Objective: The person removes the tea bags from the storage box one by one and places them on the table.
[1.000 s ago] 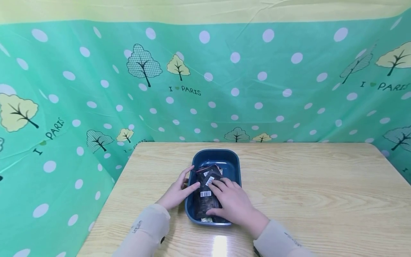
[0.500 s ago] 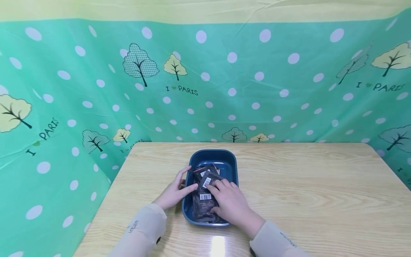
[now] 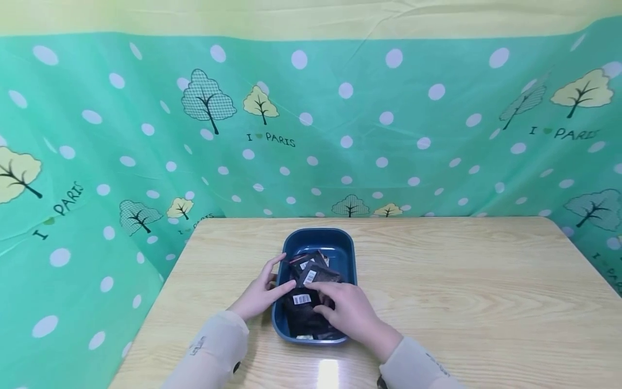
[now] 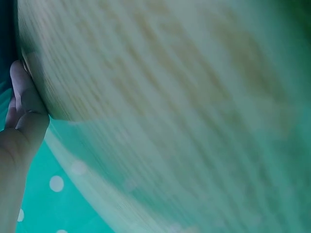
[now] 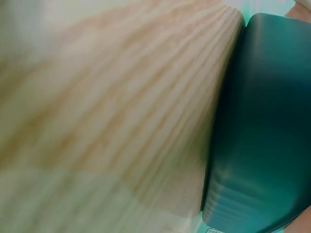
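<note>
Right hand [image 3: 351,310] arches over black packets [image 3: 302,320], left hand [image 3: 256,297] straddling bin rim [image 3: 318,230].

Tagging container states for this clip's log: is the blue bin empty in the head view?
No, several black packets with white barcode labels lie inside the blue bin.

You are working in a cloth-walled table nook: green cloth [image 3: 311,135] printed with dots, trees and "PARIS" is hanging behind and at both sides of a wood-grain table [image 3: 466,281]. Cloth is hiding whether this is home, office or lab.
</note>
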`<state>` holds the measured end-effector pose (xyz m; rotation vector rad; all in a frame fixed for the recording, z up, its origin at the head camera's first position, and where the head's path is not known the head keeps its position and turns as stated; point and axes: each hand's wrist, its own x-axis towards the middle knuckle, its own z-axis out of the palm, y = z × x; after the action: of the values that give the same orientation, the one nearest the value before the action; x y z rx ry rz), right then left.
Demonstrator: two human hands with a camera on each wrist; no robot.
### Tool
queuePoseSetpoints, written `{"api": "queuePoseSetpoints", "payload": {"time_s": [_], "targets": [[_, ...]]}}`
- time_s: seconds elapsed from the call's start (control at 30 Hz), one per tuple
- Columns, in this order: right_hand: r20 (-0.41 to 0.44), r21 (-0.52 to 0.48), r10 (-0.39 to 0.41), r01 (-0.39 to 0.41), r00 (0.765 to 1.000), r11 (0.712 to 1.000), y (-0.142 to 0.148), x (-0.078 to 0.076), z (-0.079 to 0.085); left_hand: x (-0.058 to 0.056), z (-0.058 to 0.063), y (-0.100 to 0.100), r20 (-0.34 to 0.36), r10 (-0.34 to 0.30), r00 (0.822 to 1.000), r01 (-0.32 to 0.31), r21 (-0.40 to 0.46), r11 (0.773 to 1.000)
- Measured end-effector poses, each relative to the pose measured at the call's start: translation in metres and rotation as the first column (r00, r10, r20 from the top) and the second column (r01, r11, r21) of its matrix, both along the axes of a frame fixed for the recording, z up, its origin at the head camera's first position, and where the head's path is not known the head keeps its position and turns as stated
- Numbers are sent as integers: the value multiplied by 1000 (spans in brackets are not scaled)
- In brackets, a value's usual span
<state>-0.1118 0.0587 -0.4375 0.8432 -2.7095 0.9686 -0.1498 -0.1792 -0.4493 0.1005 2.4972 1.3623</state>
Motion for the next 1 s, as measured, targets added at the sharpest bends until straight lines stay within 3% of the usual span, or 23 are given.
{"api": "queuePoseSetpoints", "payload": {"time_s": [0.33,0.67,0.73,0.83,1.0], "targets": [[33,-125,-48,51,998,991,0,0,0,-1,1,-2,-3,-23,1000,23,17,1000],[58,-295,-103,116,993,949,2,-1,0,2,-4,-3,3,10,1000,-10,23,1000],[88,-349,-117,141,989,926,5,-2,2,2,-4,-3,1,13,1000,-13,22,1000],[225,-447,-148,237,963,863,12,-6,10,3,-3,-3,-3,10,1000,-10,21,1000],[463,-522,-199,447,864,726,36,-20,25,1,-2,-2,-3,6,1000,-6,23,1000]]}}
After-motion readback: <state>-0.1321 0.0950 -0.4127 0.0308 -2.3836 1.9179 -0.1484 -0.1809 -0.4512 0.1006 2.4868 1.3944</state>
